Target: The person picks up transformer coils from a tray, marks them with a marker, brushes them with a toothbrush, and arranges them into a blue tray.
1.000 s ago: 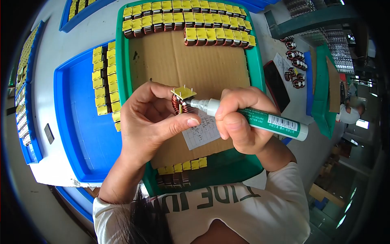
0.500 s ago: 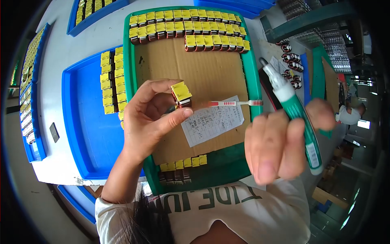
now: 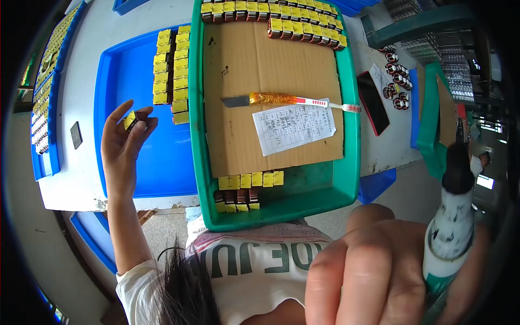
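My left hand (image 3: 123, 142) pinches a small copper-wound coil with a yellow top (image 3: 131, 119) over the blue tray (image 3: 124, 70), just left of the two columns of yellow-topped coils (image 3: 171, 73) lying in it. My right hand (image 3: 379, 271) fills the lower right of the view, close to the camera, and grips a green-and-white marker pen (image 3: 450, 233) that stands upright with its dark tip up. The green tray (image 3: 303, 197) with a cardboard liner (image 3: 249, 70) sits between the hands.
Rows of yellow-topped coils (image 3: 276, 13) line the green tray's far end, with a few (image 3: 249, 181) at its near edge. A scraper tool (image 3: 287, 100) and a paper sheet (image 3: 295, 127) lie on the cardboard. A dark phone (image 3: 372, 103) and loose coils (image 3: 395, 70) lie right.
My left hand carried the coil left, from over the cardboard to over the blue tray. My right hand pulled the pen off the coil, then down and back toward the camera.
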